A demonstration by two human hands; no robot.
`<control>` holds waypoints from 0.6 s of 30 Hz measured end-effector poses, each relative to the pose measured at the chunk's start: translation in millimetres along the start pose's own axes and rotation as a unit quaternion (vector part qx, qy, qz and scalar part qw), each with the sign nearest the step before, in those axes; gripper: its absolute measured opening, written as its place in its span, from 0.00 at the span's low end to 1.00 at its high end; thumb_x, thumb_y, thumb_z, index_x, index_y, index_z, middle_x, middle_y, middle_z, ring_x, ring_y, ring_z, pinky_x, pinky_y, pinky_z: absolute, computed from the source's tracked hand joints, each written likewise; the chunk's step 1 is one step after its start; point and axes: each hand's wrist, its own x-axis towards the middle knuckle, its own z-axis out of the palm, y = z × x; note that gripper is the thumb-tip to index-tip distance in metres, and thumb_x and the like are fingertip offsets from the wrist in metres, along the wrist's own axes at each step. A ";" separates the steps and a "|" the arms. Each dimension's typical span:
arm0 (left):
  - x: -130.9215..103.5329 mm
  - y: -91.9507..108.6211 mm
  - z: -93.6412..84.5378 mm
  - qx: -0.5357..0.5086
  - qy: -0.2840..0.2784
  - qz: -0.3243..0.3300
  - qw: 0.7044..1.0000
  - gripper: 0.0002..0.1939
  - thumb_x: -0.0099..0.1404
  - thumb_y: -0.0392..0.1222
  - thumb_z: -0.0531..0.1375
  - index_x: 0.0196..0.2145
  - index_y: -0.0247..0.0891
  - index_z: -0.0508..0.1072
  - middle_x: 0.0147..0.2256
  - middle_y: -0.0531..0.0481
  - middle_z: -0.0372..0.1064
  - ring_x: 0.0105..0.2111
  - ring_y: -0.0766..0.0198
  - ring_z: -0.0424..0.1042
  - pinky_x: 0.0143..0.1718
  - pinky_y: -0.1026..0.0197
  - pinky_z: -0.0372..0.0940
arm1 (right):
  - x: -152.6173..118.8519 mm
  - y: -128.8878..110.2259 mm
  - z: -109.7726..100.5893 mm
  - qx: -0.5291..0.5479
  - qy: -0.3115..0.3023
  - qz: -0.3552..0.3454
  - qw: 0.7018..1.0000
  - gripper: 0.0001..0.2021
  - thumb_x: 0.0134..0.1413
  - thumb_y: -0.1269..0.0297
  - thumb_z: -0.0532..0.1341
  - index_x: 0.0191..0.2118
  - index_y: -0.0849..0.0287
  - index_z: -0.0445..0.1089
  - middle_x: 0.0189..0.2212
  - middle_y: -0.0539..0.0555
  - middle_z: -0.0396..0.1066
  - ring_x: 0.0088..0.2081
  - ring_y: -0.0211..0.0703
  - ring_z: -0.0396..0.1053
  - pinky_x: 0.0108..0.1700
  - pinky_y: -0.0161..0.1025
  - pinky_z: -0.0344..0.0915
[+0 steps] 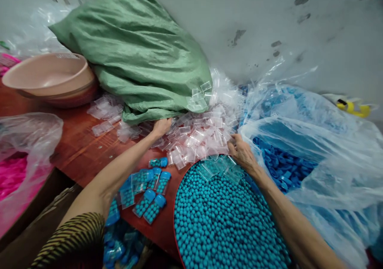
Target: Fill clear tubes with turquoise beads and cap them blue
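My left hand [163,126] reaches to the lower edge of a green woven sack [149,57], its fingers closed at the fabric and partly hidden. Around it lies a heap of small clear plastic tubes [194,135]. My right hand [241,152] is at the right side of this heap, over the far rim of a round red tub, fingers bent inward; what they hold is hidden. Blue-green beads [224,217] fill the tub, and several clear tubes [220,168] lie on top of them. Left of the tub are several bead-filled tubes with blue caps [152,207].
A pinkish basin [50,75] stands at the back left. Blue caps [284,165] sit in a clear plastic bag [335,141] on the right. Bright pink pieces [12,175] fill another bag at left. More capped tubes [119,249] lie below the red table's [77,141] edge. A grey wall [269,22] rises behind.
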 end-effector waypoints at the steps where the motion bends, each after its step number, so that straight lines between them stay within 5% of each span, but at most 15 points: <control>1: -2.8 4.0 -1.2 -0.001 0.001 -0.007 1.000 0.17 0.62 0.38 0.48 0.41 0.30 0.73 0.36 0.34 0.72 0.42 0.50 0.70 0.46 0.54 0.61 | -0.8 0.6 -2.8 0.019 -0.001 0.002 1.000 0.17 0.57 0.58 0.48 0.45 0.61 0.63 0.26 0.55 0.70 0.28 0.46 0.68 0.32 0.38 0.60; 7: -26.9 29.4 -8.9 -0.073 0.002 0.003 0.997 0.16 0.63 0.42 0.48 0.39 0.33 0.72 0.33 0.44 0.72 0.34 0.59 0.69 0.40 0.59 0.62 | -7.0 -4.1 -3.0 0.098 -0.005 0.021 0.995 0.15 0.54 0.50 0.51 0.26 0.55 0.60 0.18 0.49 0.63 0.22 0.41 0.63 0.26 0.35 0.55; 14: -44.6 52.5 -10.9 -0.214 -0.048 0.044 0.975 0.16 0.58 0.40 0.53 0.44 0.35 0.67 0.28 0.53 0.67 0.26 0.66 0.64 0.33 0.62 0.61 | -12.5 -6.8 6.8 0.116 -0.059 0.034 0.991 0.08 0.50 0.61 0.51 0.36 0.57 0.61 0.21 0.49 0.64 0.24 0.43 0.65 0.28 0.37 0.59; 18: -52.1 66.0 -7.8 -0.287 -0.080 0.079 0.951 0.17 0.53 0.40 0.57 0.42 0.36 0.67 0.34 0.52 0.68 0.31 0.66 0.66 0.35 0.63 0.62 | -15.8 -10.4 3.7 0.148 -0.078 0.024 0.986 0.08 0.50 0.57 0.52 0.30 0.55 0.59 0.17 0.46 0.58 0.22 0.41 0.61 0.25 0.36 0.57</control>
